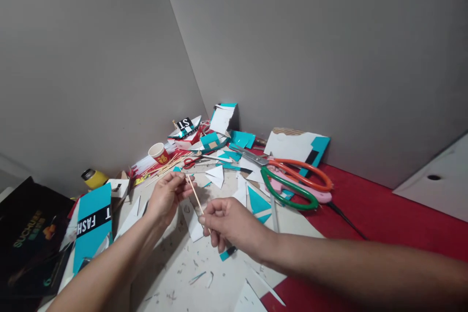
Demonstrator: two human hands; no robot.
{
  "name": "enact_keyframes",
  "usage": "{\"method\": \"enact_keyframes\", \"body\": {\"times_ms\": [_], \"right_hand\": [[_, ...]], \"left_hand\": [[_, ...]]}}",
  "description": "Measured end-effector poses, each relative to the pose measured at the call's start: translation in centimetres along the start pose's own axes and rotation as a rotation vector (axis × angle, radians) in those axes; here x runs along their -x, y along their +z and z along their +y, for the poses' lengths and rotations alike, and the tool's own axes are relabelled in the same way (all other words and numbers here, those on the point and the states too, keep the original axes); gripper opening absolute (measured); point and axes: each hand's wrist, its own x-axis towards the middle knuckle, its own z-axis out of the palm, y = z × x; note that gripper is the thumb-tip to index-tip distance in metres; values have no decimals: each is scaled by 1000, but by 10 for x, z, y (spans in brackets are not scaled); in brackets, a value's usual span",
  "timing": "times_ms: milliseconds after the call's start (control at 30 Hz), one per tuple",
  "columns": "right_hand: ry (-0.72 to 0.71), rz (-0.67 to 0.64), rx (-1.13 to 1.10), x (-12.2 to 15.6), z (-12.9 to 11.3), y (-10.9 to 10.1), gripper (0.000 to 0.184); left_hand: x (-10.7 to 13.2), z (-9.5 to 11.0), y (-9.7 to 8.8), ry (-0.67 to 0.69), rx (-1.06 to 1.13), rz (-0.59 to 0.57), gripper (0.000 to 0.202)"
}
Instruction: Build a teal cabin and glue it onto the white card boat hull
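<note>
A thin wooden stick slants between my two hands above the littered work surface. My right hand pinches its lower part between thumb and fingers. At the stick's upper end, the fingertips of my left hand are closed around the tip; any smaller piece there is too small to make out. White paper scraps and teal card triangles lie just beyond and beside the hands. Large scissors with orange and green handles rest to the right of my right hand.
A paper cup stands near several loose sticks. Behind are a small model boat and cut cardboard. A pink-handled tool trails a black cord. At left lie a teal card, yellow roll and black box.
</note>
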Motion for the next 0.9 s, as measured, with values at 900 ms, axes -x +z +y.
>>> {"method": "enact_keyframes", "body": {"times_ms": [900], "right_hand": [[-199,123,-233,-1,-21,-9,33]], "left_hand": [[45,9,21,-51,-127,-400,29]]}}
